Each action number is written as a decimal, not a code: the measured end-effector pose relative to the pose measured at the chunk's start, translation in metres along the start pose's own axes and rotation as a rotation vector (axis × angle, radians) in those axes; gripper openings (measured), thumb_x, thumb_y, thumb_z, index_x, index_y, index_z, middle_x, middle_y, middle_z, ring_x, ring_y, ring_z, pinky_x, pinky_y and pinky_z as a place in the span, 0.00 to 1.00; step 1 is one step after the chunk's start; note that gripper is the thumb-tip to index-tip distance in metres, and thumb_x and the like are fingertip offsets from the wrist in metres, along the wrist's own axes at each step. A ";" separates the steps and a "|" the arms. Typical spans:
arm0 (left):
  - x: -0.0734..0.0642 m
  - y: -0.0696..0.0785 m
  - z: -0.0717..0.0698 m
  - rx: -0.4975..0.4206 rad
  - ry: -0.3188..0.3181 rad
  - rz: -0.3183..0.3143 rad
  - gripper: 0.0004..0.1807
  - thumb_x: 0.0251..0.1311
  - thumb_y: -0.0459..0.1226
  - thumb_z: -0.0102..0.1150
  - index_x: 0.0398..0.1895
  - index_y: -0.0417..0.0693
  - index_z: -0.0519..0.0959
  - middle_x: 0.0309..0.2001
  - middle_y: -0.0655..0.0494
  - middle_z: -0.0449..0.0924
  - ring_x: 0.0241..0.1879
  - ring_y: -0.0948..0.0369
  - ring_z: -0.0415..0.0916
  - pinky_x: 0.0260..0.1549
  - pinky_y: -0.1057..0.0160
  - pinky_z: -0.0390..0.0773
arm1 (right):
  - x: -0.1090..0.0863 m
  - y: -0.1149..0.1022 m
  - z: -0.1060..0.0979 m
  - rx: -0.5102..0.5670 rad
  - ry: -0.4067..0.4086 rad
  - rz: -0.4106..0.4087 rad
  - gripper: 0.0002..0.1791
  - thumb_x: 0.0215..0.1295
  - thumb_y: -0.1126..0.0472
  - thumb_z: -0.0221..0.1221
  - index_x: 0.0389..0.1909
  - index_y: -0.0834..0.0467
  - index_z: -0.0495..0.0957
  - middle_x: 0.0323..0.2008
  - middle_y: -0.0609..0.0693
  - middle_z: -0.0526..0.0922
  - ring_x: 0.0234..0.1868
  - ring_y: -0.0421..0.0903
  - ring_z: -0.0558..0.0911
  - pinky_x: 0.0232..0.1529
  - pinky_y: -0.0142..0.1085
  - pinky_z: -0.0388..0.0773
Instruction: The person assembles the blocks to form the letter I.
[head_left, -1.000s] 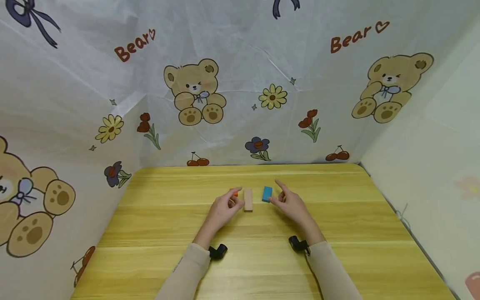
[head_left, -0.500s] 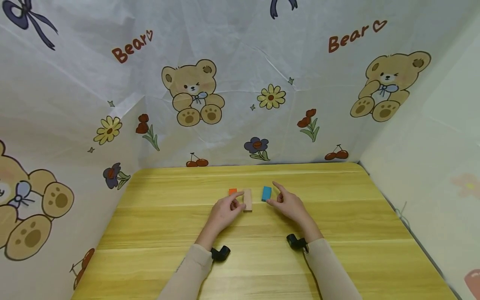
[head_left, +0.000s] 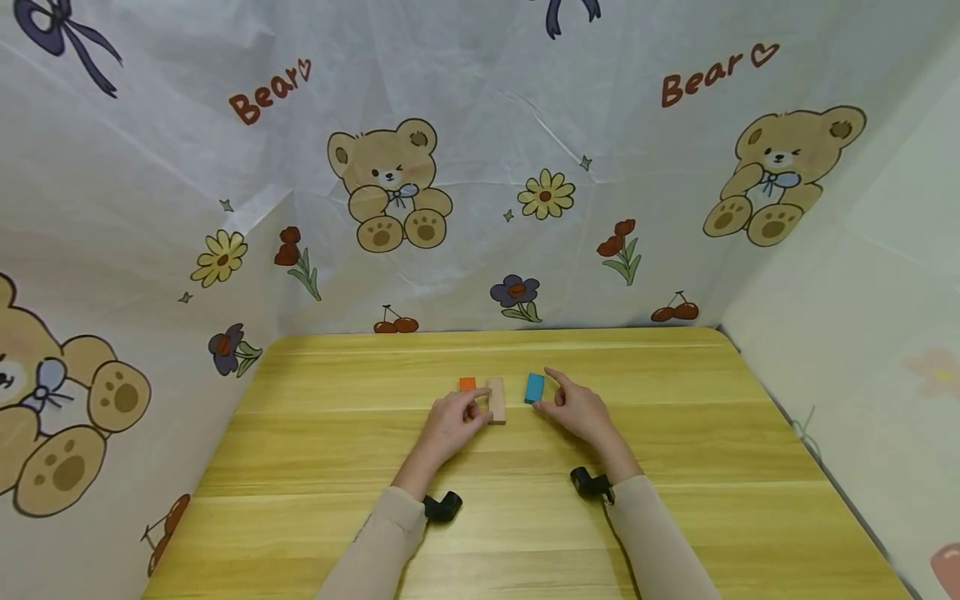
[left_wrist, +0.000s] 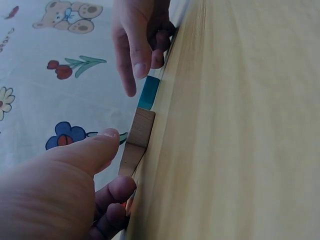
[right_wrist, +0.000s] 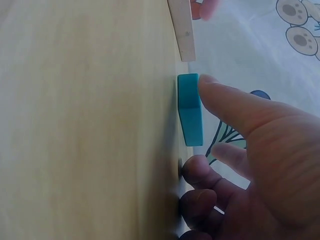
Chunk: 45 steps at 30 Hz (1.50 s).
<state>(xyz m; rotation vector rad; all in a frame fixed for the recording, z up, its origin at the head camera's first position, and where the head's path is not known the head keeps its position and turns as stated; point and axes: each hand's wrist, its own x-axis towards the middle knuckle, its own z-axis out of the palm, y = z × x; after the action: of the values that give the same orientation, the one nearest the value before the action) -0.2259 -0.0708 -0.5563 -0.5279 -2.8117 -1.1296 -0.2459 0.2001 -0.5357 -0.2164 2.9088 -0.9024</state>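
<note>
A plain wooden block [head_left: 497,400] lies on the table, its long side pointing away from me. My left hand [head_left: 450,423] is at its left side, thumb and index finger spread, and contact is hard to tell. Just beyond that hand an orange block [head_left: 467,384] is partly covered by the fingers. To the right lies a blue block [head_left: 534,388]. My right hand [head_left: 581,412] is beside it, the index finger extended past its far right corner and the thumb [right_wrist: 225,102] at its near end, possibly touching. The right hand's other fingers are loosely curled and hold nothing.
The wood-grain table [head_left: 510,517] ends at a cloth backdrop [head_left: 465,275] printed with bears and flowers. White wall-like surfaces stand on both sides. Black wrist cameras [head_left: 444,507] sit at both cuffs. A thin cable [head_left: 806,429] runs by the right edge.
My left hand has shifted slightly right toward the wooden block, uncovering more of the orange block. The right hand has moved a little left and nearer me. The blocks stay in place.
</note>
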 end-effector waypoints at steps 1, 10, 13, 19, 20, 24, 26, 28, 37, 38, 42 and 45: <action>0.000 0.000 0.000 0.003 -0.001 0.000 0.22 0.72 0.46 0.67 0.67 0.56 0.83 0.30 0.66 0.78 0.35 0.63 0.70 0.47 0.57 0.67 | 0.000 0.000 0.000 0.000 0.000 0.003 0.43 0.69 0.42 0.68 0.80 0.52 0.66 0.28 0.47 0.76 0.25 0.44 0.70 0.31 0.38 0.62; -0.001 -0.002 0.003 0.043 0.008 0.029 0.20 0.72 0.47 0.67 0.65 0.59 0.84 0.30 0.65 0.78 0.35 0.64 0.69 0.40 0.61 0.61 | 0.000 -0.003 0.001 -0.015 -0.002 0.021 0.41 0.69 0.43 0.68 0.79 0.52 0.69 0.27 0.47 0.76 0.24 0.43 0.69 0.30 0.37 0.61; 0.000 -0.002 0.003 0.062 0.012 0.038 0.20 0.71 0.48 0.67 0.64 0.59 0.85 0.30 0.65 0.77 0.35 0.64 0.68 0.39 0.62 0.60 | 0.001 -0.002 0.001 -0.023 -0.003 0.025 0.41 0.69 0.43 0.68 0.78 0.52 0.69 0.27 0.46 0.76 0.24 0.43 0.69 0.29 0.37 0.61; 0.003 -0.001 0.005 0.099 0.017 0.033 0.20 0.71 0.49 0.67 0.63 0.60 0.85 0.28 0.65 0.76 0.33 0.64 0.67 0.38 0.62 0.60 | 0.003 -0.003 0.000 -0.040 -0.012 0.040 0.40 0.68 0.42 0.69 0.77 0.52 0.71 0.27 0.47 0.76 0.24 0.44 0.70 0.28 0.37 0.62; 0.003 -0.001 0.005 0.100 0.016 0.027 0.20 0.71 0.49 0.68 0.63 0.60 0.85 0.28 0.65 0.76 0.33 0.64 0.67 0.39 0.62 0.60 | 0.004 -0.003 0.000 -0.040 -0.013 0.041 0.40 0.68 0.42 0.69 0.77 0.53 0.71 0.27 0.47 0.76 0.24 0.44 0.70 0.28 0.37 0.62; 0.004 -0.001 0.006 0.095 0.017 0.005 0.20 0.70 0.52 0.68 0.62 0.62 0.86 0.27 0.66 0.74 0.33 0.64 0.66 0.39 0.62 0.60 | 0.005 -0.002 0.000 -0.047 -0.021 0.049 0.40 0.68 0.42 0.69 0.76 0.53 0.72 0.27 0.47 0.76 0.24 0.44 0.70 0.28 0.37 0.62; 0.004 0.000 0.006 0.086 0.016 -0.005 0.21 0.69 0.53 0.69 0.62 0.63 0.86 0.26 0.67 0.74 0.33 0.64 0.66 0.40 0.62 0.59 | 0.006 -0.003 0.000 -0.046 -0.022 0.050 0.39 0.68 0.42 0.69 0.76 0.52 0.72 0.27 0.47 0.75 0.24 0.44 0.69 0.28 0.37 0.61; 0.004 0.000 0.005 0.084 0.021 -0.002 0.20 0.69 0.52 0.69 0.62 0.63 0.86 0.26 0.67 0.74 0.33 0.64 0.66 0.39 0.62 0.60 | 0.006 -0.003 -0.001 -0.046 -0.020 0.047 0.39 0.68 0.42 0.69 0.76 0.53 0.73 0.27 0.47 0.75 0.23 0.44 0.69 0.28 0.37 0.62; 0.006 0.001 0.004 0.087 0.030 -0.005 0.19 0.69 0.51 0.69 0.61 0.63 0.87 0.23 0.67 0.73 0.30 0.65 0.65 0.38 0.62 0.59 | 0.006 -0.002 -0.001 -0.030 -0.010 0.042 0.38 0.67 0.43 0.70 0.73 0.54 0.75 0.26 0.47 0.76 0.24 0.44 0.70 0.28 0.37 0.62; 0.006 0.002 0.004 0.087 0.029 -0.006 0.19 0.69 0.51 0.69 0.61 0.62 0.87 0.22 0.67 0.73 0.30 0.65 0.65 0.38 0.62 0.59 | 0.006 -0.002 -0.001 -0.027 -0.008 0.041 0.37 0.67 0.43 0.71 0.73 0.54 0.75 0.26 0.46 0.76 0.24 0.43 0.70 0.28 0.37 0.62; 0.006 0.002 0.004 0.081 0.025 -0.013 0.19 0.69 0.51 0.69 0.61 0.62 0.87 0.22 0.67 0.73 0.30 0.64 0.65 0.38 0.62 0.59 | 0.005 0.001 0.000 -0.006 0.006 0.027 0.37 0.66 0.43 0.71 0.71 0.54 0.76 0.26 0.46 0.77 0.24 0.43 0.70 0.28 0.37 0.63; 0.006 0.002 0.005 0.072 0.024 -0.018 0.19 0.69 0.51 0.69 0.61 0.62 0.87 0.22 0.66 0.73 0.30 0.64 0.65 0.39 0.61 0.59 | 0.004 0.002 0.000 0.012 0.017 0.017 0.36 0.65 0.44 0.72 0.71 0.54 0.77 0.26 0.46 0.77 0.24 0.43 0.71 0.29 0.37 0.63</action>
<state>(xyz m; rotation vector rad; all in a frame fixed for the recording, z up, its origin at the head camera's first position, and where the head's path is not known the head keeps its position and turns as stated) -0.2310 -0.0647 -0.5573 -0.4806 -2.8301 -1.0258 -0.2498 0.2014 -0.5369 -0.1831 2.9154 -0.9235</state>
